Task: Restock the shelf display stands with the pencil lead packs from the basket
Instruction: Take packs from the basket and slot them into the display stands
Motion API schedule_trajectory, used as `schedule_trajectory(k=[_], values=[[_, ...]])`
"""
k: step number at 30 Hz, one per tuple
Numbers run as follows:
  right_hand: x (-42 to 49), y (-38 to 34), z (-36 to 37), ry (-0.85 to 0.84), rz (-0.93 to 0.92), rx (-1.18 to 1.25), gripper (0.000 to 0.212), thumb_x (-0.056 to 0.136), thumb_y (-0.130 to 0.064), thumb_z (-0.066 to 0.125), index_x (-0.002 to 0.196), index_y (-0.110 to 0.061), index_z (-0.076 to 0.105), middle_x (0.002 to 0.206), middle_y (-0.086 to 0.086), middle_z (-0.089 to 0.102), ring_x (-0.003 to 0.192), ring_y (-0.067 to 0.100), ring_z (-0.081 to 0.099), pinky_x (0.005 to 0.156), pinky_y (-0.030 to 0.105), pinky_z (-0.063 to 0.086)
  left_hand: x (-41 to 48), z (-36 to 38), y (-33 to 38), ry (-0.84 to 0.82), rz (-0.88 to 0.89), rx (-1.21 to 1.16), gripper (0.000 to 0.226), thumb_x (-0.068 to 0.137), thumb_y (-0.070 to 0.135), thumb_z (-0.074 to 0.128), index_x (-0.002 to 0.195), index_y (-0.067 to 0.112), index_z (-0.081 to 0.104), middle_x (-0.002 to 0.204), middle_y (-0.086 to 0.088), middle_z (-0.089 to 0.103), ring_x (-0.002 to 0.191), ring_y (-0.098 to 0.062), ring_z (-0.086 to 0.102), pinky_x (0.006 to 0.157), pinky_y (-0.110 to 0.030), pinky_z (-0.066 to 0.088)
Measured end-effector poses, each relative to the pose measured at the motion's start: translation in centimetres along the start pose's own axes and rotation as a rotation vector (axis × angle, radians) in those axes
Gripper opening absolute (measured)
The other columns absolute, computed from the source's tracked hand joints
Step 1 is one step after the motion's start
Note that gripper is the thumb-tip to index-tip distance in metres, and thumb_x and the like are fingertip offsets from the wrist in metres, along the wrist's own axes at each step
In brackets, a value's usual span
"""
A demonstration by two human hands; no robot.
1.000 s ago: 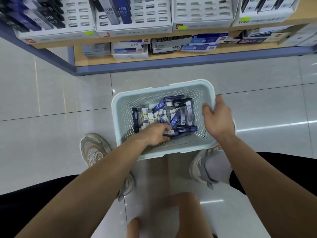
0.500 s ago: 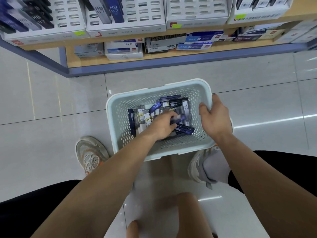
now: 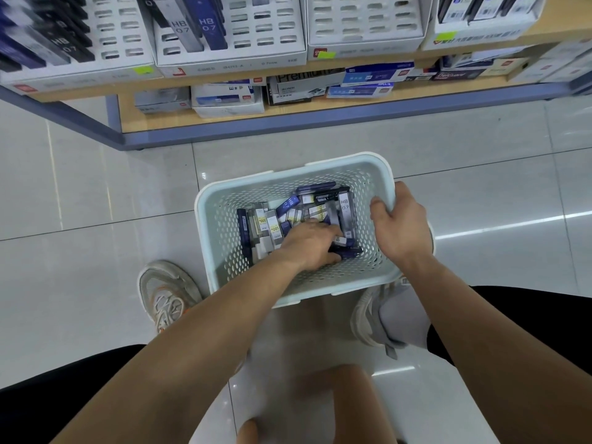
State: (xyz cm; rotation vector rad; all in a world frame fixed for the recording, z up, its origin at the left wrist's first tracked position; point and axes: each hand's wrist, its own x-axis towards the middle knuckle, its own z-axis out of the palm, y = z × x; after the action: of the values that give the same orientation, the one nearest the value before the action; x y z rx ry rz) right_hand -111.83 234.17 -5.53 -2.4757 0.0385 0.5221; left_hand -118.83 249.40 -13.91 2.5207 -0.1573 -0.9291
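A pale perforated basket (image 3: 320,163) stands on the floor between my feet, holding several pencil lead packs (image 3: 272,224), blue, black and clear, some marked HB 07. My left hand (image 3: 307,245) is palm down inside the basket, its fingers curled into the pile and closing on packs. My right hand (image 3: 400,229) grips the basket's right rim. On the shelf above stand white slotted display stands: one (image 3: 230,56) has a few HB 07 packs, the one to its right (image 3: 362,27) shows only empty slots, and the far left one (image 3: 80,68) is fuller.
Stationery boxes (image 3: 224,97) lie on the low shelf behind a grey-blue base rail (image 3: 288,133). My shoes (image 3: 166,296) (image 3: 374,318) flank the basket on a glossy tiled floor. A bare knee fills the bottom middle.
My left hand has pushed from the near side of the basket farther into the middle of the pile. My right hand has stayed on the rim.
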Motion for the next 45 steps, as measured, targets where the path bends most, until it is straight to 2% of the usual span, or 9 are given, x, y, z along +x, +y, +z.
schedule_trajectory(k=[3,7,14,20,24,29,37,40,45], values=[[0.0,0.0,0.1,0.003,-0.003,-0.002,0.009,0.098,-0.027,0.051,0.1,-0.019,0.049,0.073,-0.008,0.052,0.06,0.012,0.05,0.053,0.03,0.03,0.0,0.0,0.1,-0.036,0.0,0.004,0.051,0.094,0.046,0.065,0.134,0.016,0.052,0.124,-0.008,0.063,0.117,-0.03,0.06,0.1,-0.04,0.047],[0.1,0.2,0.1,0.007,0.0,-0.001,0.008,0.097,-0.028,0.051,0.098,-0.021,0.049,0.072,-0.016,0.052,0.061,-0.003,0.048,0.046,0.007,0.023,0.0,0.3,0.3,-0.069,-0.01,-0.064,0.053,0.097,0.04,0.064,0.138,0.012,0.049,0.131,-0.013,0.06,0.121,-0.032,0.057,0.099,-0.039,0.045],[0.2,0.3,0.1,0.006,-0.008,0.005,0.008,0.098,-0.029,0.051,0.099,-0.022,0.05,0.075,-0.011,0.057,0.063,-0.002,0.05,0.045,0.007,0.027,0.1,0.1,-0.2,-0.231,-0.048,-0.177,0.053,0.099,0.049,0.057,0.134,0.01,0.048,0.133,-0.013,0.055,0.116,-0.029,0.055,0.085,-0.035,0.041],[0.2,0.4,0.2,0.01,-0.006,-0.02,0.008,0.097,-0.031,0.051,0.097,-0.022,0.049,0.071,-0.015,0.052,0.06,-0.002,0.049,0.047,0.011,0.025,-0.1,0.1,-0.5,-0.308,-0.076,-0.268,0.068,0.1,0.051,0.056,0.15,0.01,0.038,0.147,-0.013,0.05,0.133,-0.032,0.048,0.104,-0.038,0.041],[0.2,0.3,0.2,0.027,-0.018,-0.027,0.008,0.097,-0.029,0.052,0.095,-0.023,0.048,0.069,-0.015,0.049,0.057,-0.002,0.046,0.042,0.007,0.031,0.0,-0.1,-0.5,-0.332,-0.092,-0.34,0.062,0.099,0.047,0.06,0.147,0.014,0.04,0.142,-0.01,0.054,0.119,-0.025,0.053,0.089,-0.033,0.041],[0.2,0.4,0.2,0.027,-0.028,-0.028,0.009,0.097,-0.029,0.052,0.095,-0.022,0.048,0.07,-0.014,0.05,0.058,0.0,0.048,0.045,0.005,0.035,-0.4,-0.6,-0.7,-0.38,-0.115,-0.489,0.073,0.096,0.042,0.066,0.155,0.016,0.033,0.153,-0.005,0.046,0.133,-0.024,0.049,0.095,-0.026,0.036],[0.2,0.5,0.3,0.024,-0.037,-0.023,0.008,0.097,-0.03,0.052,0.095,-0.023,0.048,0.07,-0.014,0.051,0.057,0.0,0.049,0.045,0.002,0.034,-1.1,-0.3,-1.1,-0.34,-0.161,-0.64,0.07,0.089,0.044,0.075,0.147,0.019,0.044,0.143,-0.001,0.056,0.125,-0.019,0.054,0.098,-0.026,0.038],[0.3,0.6,0.3,0.024,-0.029,-0.035,0.009,0.097,-0.031,0.051,0.096,-0.023,0.049,0.071,-0.015,0.051,0.058,-0.001,0.048,0.044,0.004,0.034,-1.0,-0.2,-1.1,-0.331,-0.171,-0.663,0.051,0.086,0.04,0.079,0.128,0.021,0.056,0.123,0.002,0.067,0.111,-0.018,0.063,0.102,-0.035,0.048],[0.3,0.6,0.5,0.029,-0.026,-0.039,0.01,0.096,-0.032,0.052,0.096,-0.022,0.05,0.071,-0.014,0.052,0.058,-0.001,0.049,0.042,0.008,0.032,-1.4,-0.6,-1.1,-0.302,-0.168,-0.714,0.055,0.084,0.038,0.081,0.129,0.02,0.054,0.115,0.009,0.064,0.105,-0.014,0.062,0.092,-0.026,0.048]])
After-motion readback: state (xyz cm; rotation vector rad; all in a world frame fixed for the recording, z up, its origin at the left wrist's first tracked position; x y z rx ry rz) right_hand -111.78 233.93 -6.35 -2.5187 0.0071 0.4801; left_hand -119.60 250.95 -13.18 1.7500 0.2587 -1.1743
